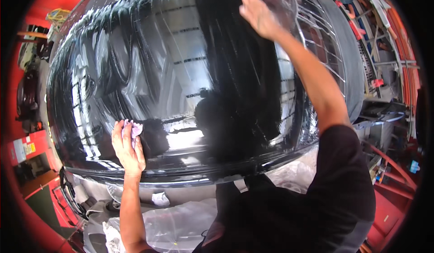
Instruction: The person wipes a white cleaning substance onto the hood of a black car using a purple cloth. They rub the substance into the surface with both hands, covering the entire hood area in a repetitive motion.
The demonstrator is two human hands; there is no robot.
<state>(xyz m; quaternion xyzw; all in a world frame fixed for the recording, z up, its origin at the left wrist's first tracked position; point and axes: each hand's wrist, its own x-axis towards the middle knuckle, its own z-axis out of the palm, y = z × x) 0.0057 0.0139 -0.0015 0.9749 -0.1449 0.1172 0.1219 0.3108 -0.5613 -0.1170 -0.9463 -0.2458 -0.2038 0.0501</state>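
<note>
A large glossy black car panel [235,113] fills the middle, streaked with a whitish wet-looking film and reflecting bright lights. On its near left part, my left hand [129,151] presses a crumpled pale purple cloth or paper [134,129] against the surface, with fingers laid over it. My right arm reaches across to the far right, where my right hand [260,15] lies stretched flat near a band of white foam or film. Nothing shows in that hand, though what is under its palm is hidden.
Clear plastic sheeting [174,223] lies below the panel's near edge, with a small crumpled white piece [160,198] by it. Shelves with tools and metal frames [384,63] line the right side. Red cabinets [34,151] stand at the left. A yellow coil [58,15] is at the far left.
</note>
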